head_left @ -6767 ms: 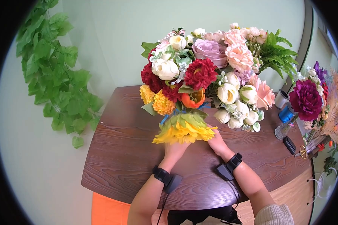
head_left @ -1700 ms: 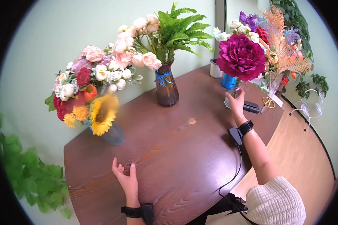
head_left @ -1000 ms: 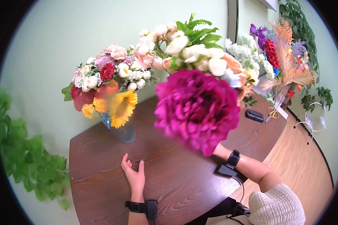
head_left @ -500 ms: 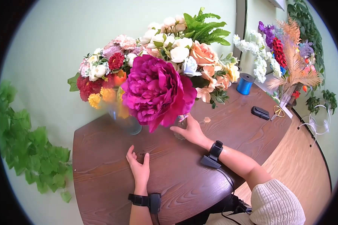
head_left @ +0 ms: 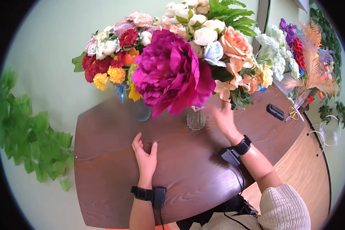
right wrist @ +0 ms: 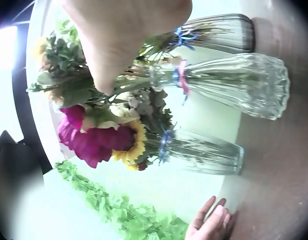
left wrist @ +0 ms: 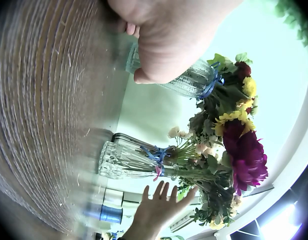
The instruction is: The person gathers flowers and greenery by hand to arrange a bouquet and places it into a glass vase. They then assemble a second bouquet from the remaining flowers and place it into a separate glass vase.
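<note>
A clear ribbed vase (head_left: 196,119) with a large magenta peony (head_left: 172,73), white and peach flowers stands upright on the table. Just right of it is my right hand (head_left: 225,119), fingers apart and slightly blurred; in the right wrist view the vase (right wrist: 244,85) has a pink and blue ribbon at its neck, not gripped. My left hand (head_left: 145,157) hovers over the table with relaxed fingers, holding nothing. Behind, a bluish glass vase (head_left: 143,112) carries red, yellow and pink flowers, partly hidden by the peony.
A darker ribbed vase (right wrist: 229,32) stands behind the clear one. On the table's right (head_left: 257,134) are a black case (head_left: 275,111), gold-handled scissors (head_left: 293,113) and another arrangement with a tan frond (head_left: 314,82). Green leaves (head_left: 34,142) hang on the left wall.
The peony vase has come from the table's right to beside the bluish vase, carried by my right hand, which has let go and drawn off to the right. My left hand stays free.
</note>
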{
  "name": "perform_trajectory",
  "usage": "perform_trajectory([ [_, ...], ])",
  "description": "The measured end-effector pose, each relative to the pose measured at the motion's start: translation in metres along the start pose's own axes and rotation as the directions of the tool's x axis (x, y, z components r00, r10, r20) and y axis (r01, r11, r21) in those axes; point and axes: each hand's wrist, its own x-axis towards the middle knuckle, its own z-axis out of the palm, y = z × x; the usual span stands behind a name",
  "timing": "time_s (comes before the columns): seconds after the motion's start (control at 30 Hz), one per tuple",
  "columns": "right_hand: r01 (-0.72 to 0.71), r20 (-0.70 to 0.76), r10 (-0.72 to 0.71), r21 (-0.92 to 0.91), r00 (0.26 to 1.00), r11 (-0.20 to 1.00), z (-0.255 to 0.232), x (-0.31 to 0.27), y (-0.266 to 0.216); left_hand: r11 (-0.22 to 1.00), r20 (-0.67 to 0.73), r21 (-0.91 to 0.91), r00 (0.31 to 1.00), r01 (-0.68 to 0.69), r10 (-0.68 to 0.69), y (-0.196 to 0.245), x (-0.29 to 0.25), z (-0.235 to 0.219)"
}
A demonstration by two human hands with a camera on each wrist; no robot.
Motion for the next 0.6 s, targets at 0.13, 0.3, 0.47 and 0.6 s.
perform_trajectory([
  [0.13,0.289,-0.165,-0.253,0.246,0.953,0.925,-0.012,0.005,-0.022,1.000,-0.018,-0.003,1.000,0.007,-0.007,0.004,0.000,-0.001],
  [0.3,0.540,-0.326,-0.446,0.309,0.834,0.783,-0.005,0.000,-0.062,0.999,-0.017,-0.039,1.000,0.024,-0.025,-0.002,0.000,0.003],
  [0.47,0.772,-0.168,-0.762,-0.004,0.626,0.636,-0.022,0.014,-0.074,0.995,0.055,-0.101,0.999,0.007,-0.002,-0.005,0.002,0.001],
  [0.6,0.749,-0.143,-0.741,-0.002,0.656,0.663,-0.023,0.016,-0.070,0.998,0.029,-0.057,0.999,0.021,-0.020,-0.002,0.001,0.002],
])
